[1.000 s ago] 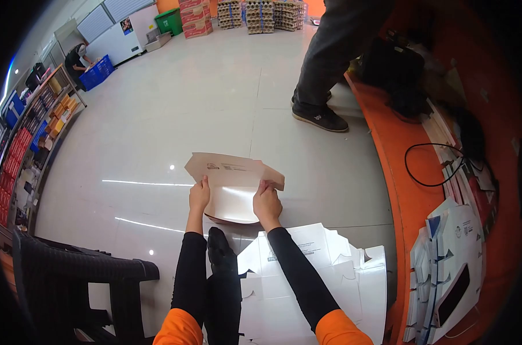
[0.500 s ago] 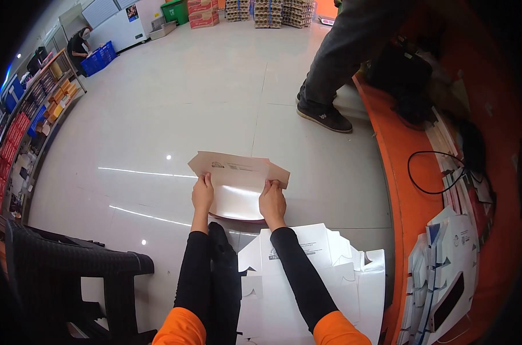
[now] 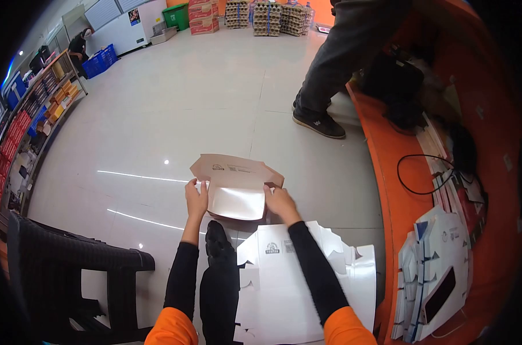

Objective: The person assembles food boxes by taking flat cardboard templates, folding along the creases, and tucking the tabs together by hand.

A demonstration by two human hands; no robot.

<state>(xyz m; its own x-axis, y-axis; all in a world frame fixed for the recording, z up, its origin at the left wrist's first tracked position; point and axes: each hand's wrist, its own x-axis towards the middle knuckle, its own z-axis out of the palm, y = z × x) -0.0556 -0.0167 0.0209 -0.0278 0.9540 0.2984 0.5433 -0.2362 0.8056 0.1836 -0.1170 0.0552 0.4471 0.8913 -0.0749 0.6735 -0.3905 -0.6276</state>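
Note:
In front of me a cardboard food box [image 3: 238, 202] is partly folded, its inside glossy and its printed back flap standing up with angled corners. My left hand [image 3: 196, 198] pinches the box's left side, thumb toward the inside. On the opposite side, my right hand [image 3: 280, 203] is closed around the right corner; some of its fingertips are hidden behind the cardboard. Below my right forearm lies a stack of flat white box blanks [image 3: 278, 282], with print on the top one. My black shoe [image 3: 218, 241] is just left of that stack.
A black plastic stool [image 3: 117, 261] stands at the left, near a stocked shelf [image 3: 48, 109]. On the right, an orange counter [image 3: 387, 230] holds more blanks [image 3: 448, 247], a dark phone-like rectangle [image 3: 440, 296] and a cable. Another person's leg [image 3: 324, 75] is beside it. Egg trays [image 3: 267, 20] stand far back.
The box's sides have been bent up, so a tray shape with upright walls shows. My right hand has turned and shifted slightly lower at its corner. The standing person's leg appears slightly farther left.

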